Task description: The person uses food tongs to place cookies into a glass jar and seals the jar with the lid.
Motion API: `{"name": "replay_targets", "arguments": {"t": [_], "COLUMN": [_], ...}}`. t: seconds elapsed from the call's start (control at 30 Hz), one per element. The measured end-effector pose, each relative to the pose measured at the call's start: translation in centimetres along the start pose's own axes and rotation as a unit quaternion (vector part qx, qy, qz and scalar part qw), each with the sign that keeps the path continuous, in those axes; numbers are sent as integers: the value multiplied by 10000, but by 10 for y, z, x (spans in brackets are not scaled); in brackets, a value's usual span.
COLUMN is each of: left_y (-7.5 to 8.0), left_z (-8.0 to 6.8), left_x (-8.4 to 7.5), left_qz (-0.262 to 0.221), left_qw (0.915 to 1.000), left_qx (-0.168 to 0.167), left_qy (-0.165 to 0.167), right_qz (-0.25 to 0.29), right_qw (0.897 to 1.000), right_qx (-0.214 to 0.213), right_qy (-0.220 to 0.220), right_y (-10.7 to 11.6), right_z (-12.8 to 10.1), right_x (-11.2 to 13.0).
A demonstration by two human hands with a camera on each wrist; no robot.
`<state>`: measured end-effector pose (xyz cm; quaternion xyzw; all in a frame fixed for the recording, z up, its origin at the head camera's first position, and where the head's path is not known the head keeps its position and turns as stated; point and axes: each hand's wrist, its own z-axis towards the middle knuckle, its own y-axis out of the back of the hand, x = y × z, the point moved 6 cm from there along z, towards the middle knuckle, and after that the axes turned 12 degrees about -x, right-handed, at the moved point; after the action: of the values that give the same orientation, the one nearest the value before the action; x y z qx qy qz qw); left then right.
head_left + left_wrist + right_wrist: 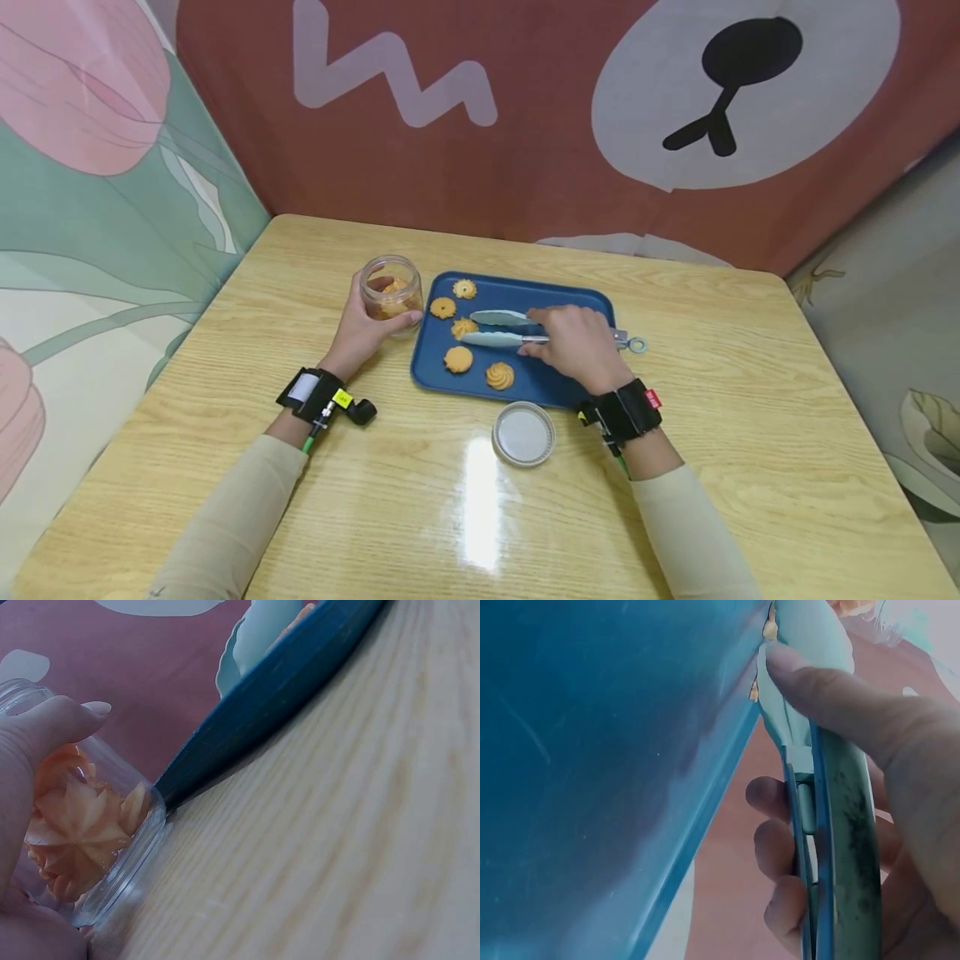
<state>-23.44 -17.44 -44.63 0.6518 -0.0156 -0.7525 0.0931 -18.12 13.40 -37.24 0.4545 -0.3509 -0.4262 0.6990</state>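
Beige sleeves [232,517] in foreground. Gripping jar [410,293] of cookies [394,287] with left hand [360,330], just beside blue tray [546,388]. Holding tongs [495,339] over tray in right hand [579,343], tips at cookie [459,328].

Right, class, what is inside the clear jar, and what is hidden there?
The clear jar holds golden cookies, one with a star-shaped swirl showing through its side. The left hand covers part of the jar and the cookies overlap, so their number is hidden.
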Motion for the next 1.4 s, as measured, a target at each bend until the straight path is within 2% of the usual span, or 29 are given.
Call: {"name": "replay_targets", "arguments": {"t": [0.43,0.8,0.9,1.1,1.4], "left_y": [1,1,0,-1,0], "left_z": [0,-1,-1,-1,-2], "left_x": [0,1,2,1,-2], "left_qz": [17,9,20,6,52], "left_qw": [10000,10000,10000,10000,10000], "left_qx": [-12,-21,-18,-6,-25], "left_qy": [1,19,32,27,39], "right_qz": [28,66,71,45,11], "right_qw": [9993,9998,9997,10000,9995], "right_qx": [-367,193,229,44,-242], "right_qy": [59,-54,-57,59,194], "right_y": [7,-2,-6,-6,6], "right_z": [2,10,11,10,13], "right_x": [-3,6,8,8,8]}}
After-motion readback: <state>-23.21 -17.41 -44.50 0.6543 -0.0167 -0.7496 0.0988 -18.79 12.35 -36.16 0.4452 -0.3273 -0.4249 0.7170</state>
